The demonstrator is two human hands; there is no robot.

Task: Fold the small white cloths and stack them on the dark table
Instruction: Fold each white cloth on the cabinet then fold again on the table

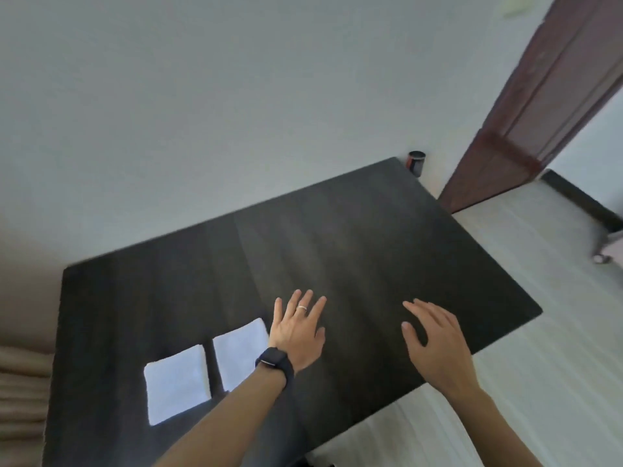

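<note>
While both hands are held out over the dark table [354,237], neither holds anything. The left hand [296,332] is flat, palm down, with its fingers straight and slightly fanned; a ring [301,307] sits on one finger and a dark watch [274,362] on the wrist. The right hand [435,342] is also palm down with fingers spread and relaxed, well apart from the left. Whether either palm touches the tabletop cannot be told.

Two folded white cloths lie flat on the table to the left of both hands, side by side rather than stacked, with a narrow strip of dark table between them. The right cloth [239,352] lies just beside the left hand, and its near corner is hidden under the left wrist and forearm. The left cloth [177,384] sits a little nearer the person, clear of both hands.

At the table's far corner stands a small dark can [416,162], against the pale wall [236,96]. A brown door [539,96] stands to the right above a light floor [539,332].
</note>
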